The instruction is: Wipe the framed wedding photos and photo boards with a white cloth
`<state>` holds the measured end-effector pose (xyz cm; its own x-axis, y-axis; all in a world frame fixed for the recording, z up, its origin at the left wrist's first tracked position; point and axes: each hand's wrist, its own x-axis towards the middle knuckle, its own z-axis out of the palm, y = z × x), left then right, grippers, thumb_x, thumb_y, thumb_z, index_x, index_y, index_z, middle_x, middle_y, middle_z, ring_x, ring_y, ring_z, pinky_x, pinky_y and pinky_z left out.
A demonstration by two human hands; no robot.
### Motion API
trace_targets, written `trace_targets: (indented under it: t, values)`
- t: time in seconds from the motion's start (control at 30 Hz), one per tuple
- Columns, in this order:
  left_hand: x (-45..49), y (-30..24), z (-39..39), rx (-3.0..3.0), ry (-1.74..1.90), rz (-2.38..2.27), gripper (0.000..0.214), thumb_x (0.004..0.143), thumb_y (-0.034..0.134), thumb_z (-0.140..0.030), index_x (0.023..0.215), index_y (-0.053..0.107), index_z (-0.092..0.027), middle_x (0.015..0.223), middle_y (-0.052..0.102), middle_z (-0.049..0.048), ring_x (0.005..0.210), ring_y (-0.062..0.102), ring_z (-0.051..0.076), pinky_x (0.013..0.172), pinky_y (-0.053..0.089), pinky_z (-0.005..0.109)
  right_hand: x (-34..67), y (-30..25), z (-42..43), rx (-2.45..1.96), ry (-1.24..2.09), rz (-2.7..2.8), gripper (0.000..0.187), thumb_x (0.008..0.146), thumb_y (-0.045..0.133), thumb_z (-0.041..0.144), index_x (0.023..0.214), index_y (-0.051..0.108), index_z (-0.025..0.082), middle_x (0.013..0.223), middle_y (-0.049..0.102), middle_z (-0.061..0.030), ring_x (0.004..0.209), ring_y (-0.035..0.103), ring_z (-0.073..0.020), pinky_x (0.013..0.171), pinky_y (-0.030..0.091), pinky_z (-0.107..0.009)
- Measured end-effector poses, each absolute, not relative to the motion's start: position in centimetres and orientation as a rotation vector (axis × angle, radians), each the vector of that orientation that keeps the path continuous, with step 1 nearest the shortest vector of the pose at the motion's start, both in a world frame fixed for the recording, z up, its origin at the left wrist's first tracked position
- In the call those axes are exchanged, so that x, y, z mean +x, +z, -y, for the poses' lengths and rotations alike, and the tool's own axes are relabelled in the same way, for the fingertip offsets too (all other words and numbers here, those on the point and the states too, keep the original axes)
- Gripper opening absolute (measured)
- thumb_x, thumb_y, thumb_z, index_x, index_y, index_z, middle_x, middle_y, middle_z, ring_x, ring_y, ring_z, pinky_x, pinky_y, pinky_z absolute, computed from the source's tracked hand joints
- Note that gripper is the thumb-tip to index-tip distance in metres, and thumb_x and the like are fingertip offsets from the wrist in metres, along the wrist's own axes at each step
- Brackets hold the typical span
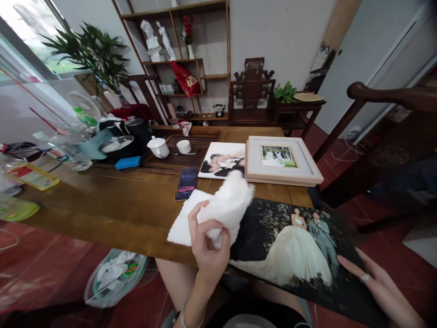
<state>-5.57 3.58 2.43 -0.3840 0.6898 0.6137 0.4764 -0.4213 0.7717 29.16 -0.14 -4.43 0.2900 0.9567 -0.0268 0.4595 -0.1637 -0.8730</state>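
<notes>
Now one white cloth (232, 198) in left hand (210, 243), one photo panel (297, 255) in right hand (377, 283)

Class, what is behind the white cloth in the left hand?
Behind the cloth: a portrait print, part of its lower edge covered, and a flat white piece on the table. Whether that piece joins the cloth is hidden.

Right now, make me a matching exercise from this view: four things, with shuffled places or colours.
Things:
1. Raised white cloth
2. Large photo panel
3. Framed picture
4. Small block

Places or colours:
A. Blue
B. In the left hand
C. Pale, with a wide border
D. Held at its edge by the right hand

Pairs: 1-B, 2-D, 3-C, 4-A
</notes>
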Motion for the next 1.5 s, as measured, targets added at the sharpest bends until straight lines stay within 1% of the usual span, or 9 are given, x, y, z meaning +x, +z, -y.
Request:
trace_targets:
  t: [0.17, 0.37, 0.53, 0.7, 0.83, 1.0, 1.2, 1.37, 1.5]
  values:
    - [-5.2, 3.4, -3.1, 1.388, 1.672, -1.420, 0.051, 0.081, 0.061, -0.025, 0.127, 0.037, -0.024, 0.114, 0.056, 0.0096, 0.096, 0.061, 0.022, 0.081, 0.051, 0.034, 25.1, -2.1, -1.4, -1.736, 0.761, 1.427, 0.048, 0.067, 0.061, 0.056, 0.098, 0.063, 0.019, 0.100, 0.073, -0.0092, 0.093, 0.069, -0.0278, 0.073, 0.058, -0.031]
    - [-5.9, 4.2, -3.5, 1.259, 1.521, -1.279, 0.059, 0.079, 0.065, -0.029, 0.131, 0.036, -0.024, 0.101, 0.064, 0.0058, 0.078, 0.064, 0.016, 0.067, 0.053, 0.024, 23.4, -0.5, -3.0, -2.057, 0.978, 1.733, 0.050, 0.078, 0.047, 0.063, 0.098, 0.059, 0.018, 0.056, 0.067, -0.0036, 0.039, 0.061, -0.0237, 0.037, 0.048, -0.032]
    - [-6.3, 4.6, -3.7, 1.273, 1.546, -1.269, 0.063, 0.078, 0.068, -0.030, 0.133, 0.037, -0.025, 0.113, 0.062, 0.0073, 0.091, 0.065, 0.019, 0.077, 0.053, 0.025, 21.3, 2.0, -3.9, -2.011, 0.325, 1.972, 0.046, 0.080, 0.053, 0.060, 0.097, 0.061, 0.018, 0.073, 0.068, -0.0101, 0.065, 0.068, -0.0294, 0.053, 0.053, -0.038]
    - [-6.3, 4.0, -3.7, 1.333, 1.583, -1.251, 0.066, 0.080, 0.066, -0.031, 0.135, 0.031, -0.026, 0.115, 0.061, 0.0078, 0.095, 0.065, 0.020, 0.078, 0.054, 0.027, 17.5, 3.7, -6.1, -1.262, 0.862, 1.744, 0.048, 0.085, 0.059, 0.041, 0.127, 0.047, 0.021, 0.111, 0.064, -0.0108, 0.085, 0.068, -0.0185, 0.062, 0.058, -0.027]
    - [-6.7, 3.1, -3.6, 1.488, 1.620, -1.288, 0.054, 0.085, 0.060, -0.026, 0.132, 0.034, -0.027, 0.105, 0.063, 0.0059, 0.086, 0.065, 0.017, 0.071, 0.054, 0.026, 15.8, 3.2, -7.5, -1.045, 0.955, 1.534, 0.016, 0.084, 0.061, 0.034, 0.093, 0.062, 0.021, 0.092, 0.068, -0.0059, 0.075, 0.068, -0.0165, 0.060, 0.056, -0.025]
    - [-6.5, 2.8, -3.3, 1.874, 1.649, -1.399, 0.026, 0.086, 0.055, -0.014, 0.110, 0.056, -0.024, 0.101, 0.063, 0.0033, 0.094, 0.062, 0.017, 0.086, 0.051, 0.031, 14.8, 3.5, -7.3, -1.094, 0.786, 1.432, 0.014, 0.083, 0.063, 0.027, 0.089, 0.051, 0.025, 0.063, 0.061, 0.0044, 0.053, 0.059, -0.0122, 0.051, 0.047, -0.022]
    - [-5.2, 3.6, -3.6, 1.970, 1.728, -1.526, 0.027, 0.086, 0.053, -0.012, 0.111, 0.057, -0.021, 0.102, 0.063, 0.0056, 0.096, 0.062, 0.020, 0.085, 0.051, 0.035, 15.0, 5.6, -6.6, -1.004, 0.633, 1.872, 0.017, 0.093, 0.045, 0.024, 0.092, 0.062, 0.023, 0.088, 0.067, -0.0036, 0.082, 0.064, -0.0169, 0.075, 0.048, -0.029]
    - [-4.3, 3.4, -3.4, 2.088, 1.770, -1.540, 0.036, 0.086, 0.051, -0.006, 0.118, 0.053, -0.022, 0.103, 0.062, 0.0067, 0.099, 0.060, 0.020, 0.084, 0.052, 0.035, 14.8, 5.4, -5.9, -1.004, 0.431, 1.888, 0.025, 0.079, 0.068, 0.026, 0.103, 0.062, 0.021, 0.098, 0.069, -0.0059, 0.093, 0.064, -0.0216, 0.082, 0.049, -0.032]
    - [-5.7, 5.7, -4.2, 2.259, 1.662, -1.468, 0.049, 0.082, 0.060, -0.015, 0.128, 0.045, -0.021, 0.112, 0.052, 0.0116, 0.106, 0.055, 0.024, 0.085, 0.051, 0.040, 14.9, 6.4, -6.5, -0.937, 0.370, 1.851, 0.016, 0.085, 0.057, 0.012, 0.093, 0.066, 0.023, 0.090, 0.071, -0.0027, 0.087, 0.066, -0.0168, 0.079, 0.051, -0.029]
